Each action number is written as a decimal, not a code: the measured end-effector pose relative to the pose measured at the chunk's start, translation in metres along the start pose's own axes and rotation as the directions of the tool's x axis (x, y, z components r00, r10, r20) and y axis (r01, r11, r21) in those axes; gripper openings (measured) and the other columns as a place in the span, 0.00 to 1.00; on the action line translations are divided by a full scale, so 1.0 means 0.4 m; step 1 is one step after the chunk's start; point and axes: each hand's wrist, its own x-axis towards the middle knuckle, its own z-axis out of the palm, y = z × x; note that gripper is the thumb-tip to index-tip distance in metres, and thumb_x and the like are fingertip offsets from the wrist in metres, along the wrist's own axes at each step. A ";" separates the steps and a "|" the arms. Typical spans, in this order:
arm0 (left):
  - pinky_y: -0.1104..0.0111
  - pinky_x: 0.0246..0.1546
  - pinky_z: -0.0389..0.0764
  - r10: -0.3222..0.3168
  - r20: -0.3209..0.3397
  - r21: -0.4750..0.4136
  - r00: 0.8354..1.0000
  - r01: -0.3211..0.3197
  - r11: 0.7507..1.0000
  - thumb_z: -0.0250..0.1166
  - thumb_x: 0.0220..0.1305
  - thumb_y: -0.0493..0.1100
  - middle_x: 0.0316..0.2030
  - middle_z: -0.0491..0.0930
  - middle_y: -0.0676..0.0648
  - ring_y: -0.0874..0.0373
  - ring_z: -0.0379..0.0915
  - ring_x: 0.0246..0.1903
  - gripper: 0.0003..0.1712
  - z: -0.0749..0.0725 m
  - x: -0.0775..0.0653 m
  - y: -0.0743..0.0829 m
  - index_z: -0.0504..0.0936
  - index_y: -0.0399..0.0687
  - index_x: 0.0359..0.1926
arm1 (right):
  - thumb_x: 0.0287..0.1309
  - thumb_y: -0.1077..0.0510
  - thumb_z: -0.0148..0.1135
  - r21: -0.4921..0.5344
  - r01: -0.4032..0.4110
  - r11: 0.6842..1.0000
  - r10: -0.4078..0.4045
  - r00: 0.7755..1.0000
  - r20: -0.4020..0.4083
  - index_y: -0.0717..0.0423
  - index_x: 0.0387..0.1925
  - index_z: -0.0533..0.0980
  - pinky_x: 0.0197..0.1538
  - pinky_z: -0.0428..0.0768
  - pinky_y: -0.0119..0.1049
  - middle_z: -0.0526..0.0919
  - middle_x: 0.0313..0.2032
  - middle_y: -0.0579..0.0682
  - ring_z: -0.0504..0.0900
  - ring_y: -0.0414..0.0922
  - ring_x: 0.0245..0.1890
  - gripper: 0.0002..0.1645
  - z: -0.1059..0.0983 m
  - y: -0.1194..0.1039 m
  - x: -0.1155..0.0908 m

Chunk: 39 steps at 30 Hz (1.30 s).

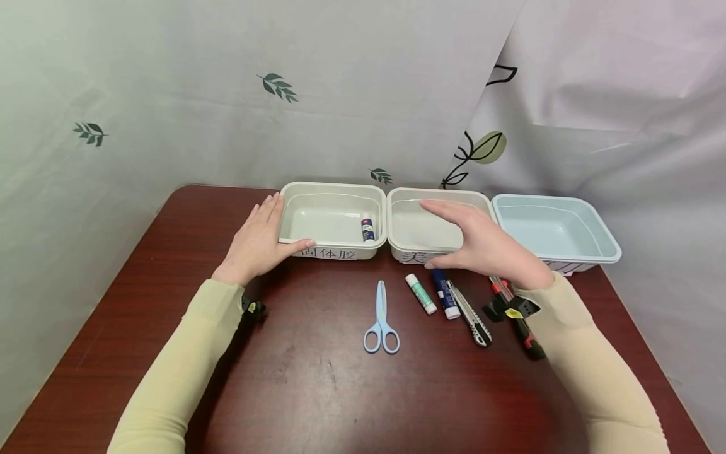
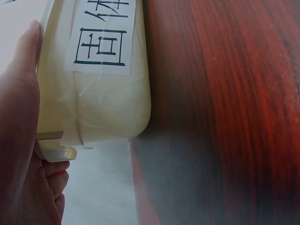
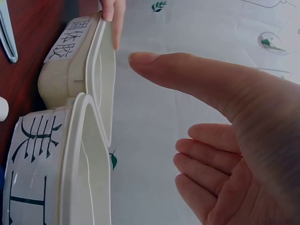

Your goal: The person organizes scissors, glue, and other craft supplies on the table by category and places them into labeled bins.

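My left hand point(image 1: 257, 239) touches the left cream bin point(image 1: 334, 252), fingers extended along its left side and thumb lying on the front rim. In that bin a dark blue glue stick point(image 1: 368, 231) stands near the right end. Over the right part of the middle cream bin point(image 1: 416, 246) hovers my right hand point(image 1: 482, 243), thumb and fingers spread apart and holding nothing. On the table in front of the bins lie a green-and-white glue stick point(image 1: 421, 294), a dark blue glue stick point(image 1: 445, 294), a box cutter point(image 1: 469, 315) and light blue scissors point(image 1: 381, 321).
A light blue bin point(image 1: 590, 255) stands at the right end of the row. Partly under the right wrist lies a red-and-black tool point(image 1: 530, 340). The bins carry paper labels point(image 2: 101, 47) on their fronts. A patterned cloth point(image 1: 340, 126) hangs behind the dark wooden table point(image 1: 295, 391).
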 end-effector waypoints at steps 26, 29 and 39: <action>0.53 0.77 0.40 -0.006 0.001 -0.009 1.000 0.006 1.000 0.58 0.61 0.79 0.78 0.47 0.33 0.43 0.39 0.78 0.69 0.002 0.001 -0.002 0.44 0.31 0.79 | 0.38 0.55 0.87 0.020 -0.037 0.999 0.031 0.967 0.253 0.57 0.73 0.68 0.68 0.69 0.48 0.71 0.69 0.49 0.70 0.48 0.68 0.59 0.086 -0.046 -0.100; 0.54 0.77 0.39 -0.008 0.003 -0.014 1.000 0.008 1.000 0.58 0.61 0.79 0.78 0.47 0.33 0.43 0.39 0.78 0.69 0.003 0.002 -0.002 0.44 0.31 0.79 | 0.38 0.55 0.87 0.006 -0.044 0.999 0.041 0.960 0.279 0.59 0.73 0.68 0.68 0.70 0.48 0.71 0.69 0.51 0.70 0.49 0.68 0.59 0.107 -0.038 -0.106; 0.55 0.77 0.40 0.004 -0.019 -0.009 1.000 -0.004 1.000 0.57 0.60 0.80 0.77 0.49 0.32 0.42 0.40 0.77 0.70 0.009 0.004 -0.006 0.45 0.30 0.79 | 0.36 0.59 0.85 -0.007 -0.114 0.993 0.109 0.932 0.345 0.61 0.74 0.66 0.67 0.71 0.49 0.70 0.70 0.53 0.72 0.51 0.66 0.60 0.164 0.003 -0.102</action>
